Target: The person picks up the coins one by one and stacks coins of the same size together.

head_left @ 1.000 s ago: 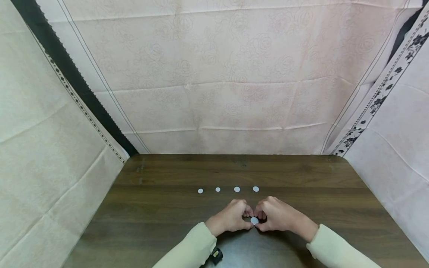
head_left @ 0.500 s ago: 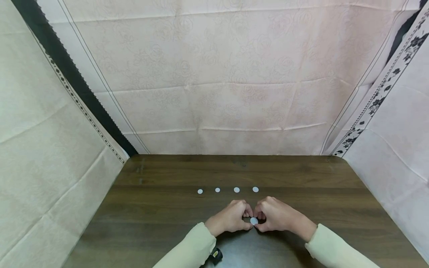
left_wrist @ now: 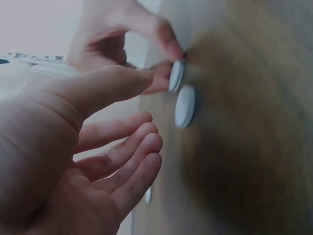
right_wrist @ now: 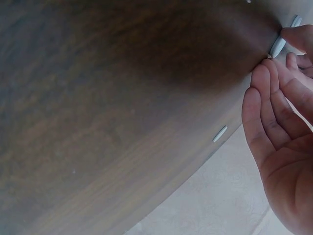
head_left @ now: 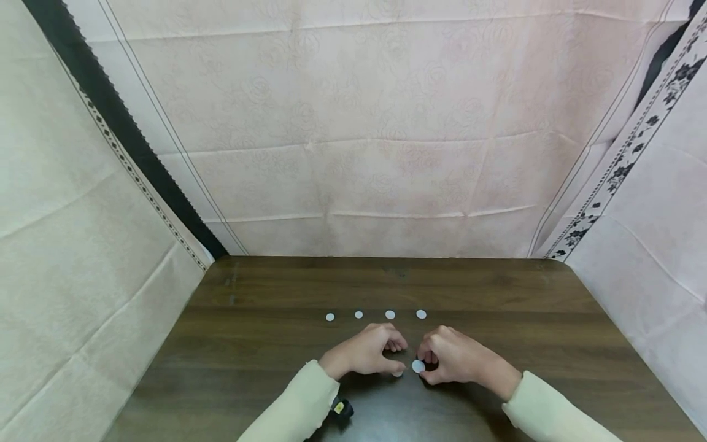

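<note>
Since the earlier frame, the left hand (head_left: 364,351) has been drawn away from the right hand (head_left: 455,357), and the left disc (left_wrist: 185,106) has been brought into view. The left hand is released, its thumb and fingers well parted; the left disc is left on the worktop (head_left: 265,350), just beside the thumb tip. The right disc (head_left: 418,366) is pinched by the right hand, its place unchanged. Beyond both hands, four discs (head_left: 390,314) are set in a row.
</note>
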Available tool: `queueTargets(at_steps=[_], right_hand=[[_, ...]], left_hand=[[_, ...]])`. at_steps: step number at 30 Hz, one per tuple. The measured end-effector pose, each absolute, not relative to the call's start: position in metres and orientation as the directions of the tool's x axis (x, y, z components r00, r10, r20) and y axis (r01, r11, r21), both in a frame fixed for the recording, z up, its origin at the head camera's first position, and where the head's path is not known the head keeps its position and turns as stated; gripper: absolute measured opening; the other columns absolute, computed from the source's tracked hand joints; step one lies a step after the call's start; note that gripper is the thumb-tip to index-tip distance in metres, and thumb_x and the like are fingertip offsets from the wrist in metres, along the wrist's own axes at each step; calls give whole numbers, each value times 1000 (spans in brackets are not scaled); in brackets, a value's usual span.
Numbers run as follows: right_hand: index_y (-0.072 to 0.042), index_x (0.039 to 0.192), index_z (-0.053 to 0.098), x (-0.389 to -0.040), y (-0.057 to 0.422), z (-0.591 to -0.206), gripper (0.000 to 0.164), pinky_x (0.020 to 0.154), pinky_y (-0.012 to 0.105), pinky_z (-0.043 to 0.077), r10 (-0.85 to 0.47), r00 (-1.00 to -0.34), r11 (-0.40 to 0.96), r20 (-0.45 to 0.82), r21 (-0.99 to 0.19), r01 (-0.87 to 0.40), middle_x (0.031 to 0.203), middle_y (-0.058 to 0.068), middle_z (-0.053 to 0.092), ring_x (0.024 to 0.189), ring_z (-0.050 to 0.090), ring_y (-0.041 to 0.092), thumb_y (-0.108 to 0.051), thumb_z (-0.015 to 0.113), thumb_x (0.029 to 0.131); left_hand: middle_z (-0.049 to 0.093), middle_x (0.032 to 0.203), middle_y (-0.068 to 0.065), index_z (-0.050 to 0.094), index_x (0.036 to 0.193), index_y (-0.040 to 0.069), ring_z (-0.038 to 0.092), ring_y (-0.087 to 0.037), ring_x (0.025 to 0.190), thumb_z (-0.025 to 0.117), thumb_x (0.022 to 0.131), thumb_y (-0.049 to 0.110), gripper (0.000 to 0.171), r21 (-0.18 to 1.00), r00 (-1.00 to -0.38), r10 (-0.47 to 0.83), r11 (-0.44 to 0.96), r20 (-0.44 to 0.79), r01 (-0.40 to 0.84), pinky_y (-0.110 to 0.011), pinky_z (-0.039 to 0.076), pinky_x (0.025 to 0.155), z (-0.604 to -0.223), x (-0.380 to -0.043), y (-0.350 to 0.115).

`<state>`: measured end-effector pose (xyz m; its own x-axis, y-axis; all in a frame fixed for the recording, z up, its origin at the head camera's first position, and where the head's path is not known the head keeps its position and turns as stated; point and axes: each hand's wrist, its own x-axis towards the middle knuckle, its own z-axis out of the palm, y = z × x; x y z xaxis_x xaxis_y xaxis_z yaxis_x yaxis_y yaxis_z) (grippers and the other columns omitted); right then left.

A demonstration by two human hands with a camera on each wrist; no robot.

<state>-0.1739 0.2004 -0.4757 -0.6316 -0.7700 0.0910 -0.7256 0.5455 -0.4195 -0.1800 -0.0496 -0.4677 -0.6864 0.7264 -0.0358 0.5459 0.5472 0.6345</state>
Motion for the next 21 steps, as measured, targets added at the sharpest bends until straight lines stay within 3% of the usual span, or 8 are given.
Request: queueTargets(at_steps=[13,21], right_hand=[[-13,84,77,-173,200,-477,10,63,9,49,-769,-629,548,115,-389,-741,78,-10,69,69,58,-9,-17,86,82],[-14,84,76,-171,202,-478,10,63,11,50,-759,-641,556,112,-401,-728,77,-11,67,70,58,-7,-17,86,81]], left_hand=[[70,124,-5,69,133,4,66,-18,114,79,96,23,43,586,-765,642,640,-51,497,-31,57,99,-449,-188,-101],[70,123,-13,68,128,-2,68,-28,113,79,94,14,40,536,-770,639,650,-2,538,-43,58,99,-445,-203,-135]])
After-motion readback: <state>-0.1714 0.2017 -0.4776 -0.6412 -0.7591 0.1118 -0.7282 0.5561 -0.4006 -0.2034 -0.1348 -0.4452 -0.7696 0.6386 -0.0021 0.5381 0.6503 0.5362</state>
